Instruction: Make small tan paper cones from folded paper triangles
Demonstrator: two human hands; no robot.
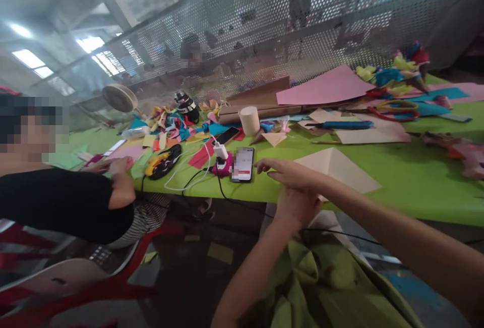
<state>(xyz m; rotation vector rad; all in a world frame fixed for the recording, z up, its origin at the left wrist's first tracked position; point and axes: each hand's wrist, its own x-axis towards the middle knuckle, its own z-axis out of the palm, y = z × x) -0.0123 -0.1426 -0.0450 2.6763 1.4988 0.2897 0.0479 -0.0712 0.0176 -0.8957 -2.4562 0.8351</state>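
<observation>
My right hand (284, 170) reaches left across the table edge with fingers partly stretched out and nothing in them. Its fingertips are just right of a smartphone (246, 165), whose screen is lit; they look close to it but apart. Under my right wrist lies my left hand (298, 207), at the table's front edge; its fingers are mostly hidden. A folded cream sheet of paper (336, 169) lies behind my right forearm. Beside the phone, a white charger plug (220, 151) sits in a magenta power adapter (222, 167) with cables trailing from it.
On the green table (408, 181) are a roll of tape (249, 121), a blue cutter knife (346, 124), scissors (395, 110), pink paper (328, 88) and coloured scraps. A dark bottle (186, 106) stands behind. A person in black (64, 202) sits at the left. Cables hang over the front edge.
</observation>
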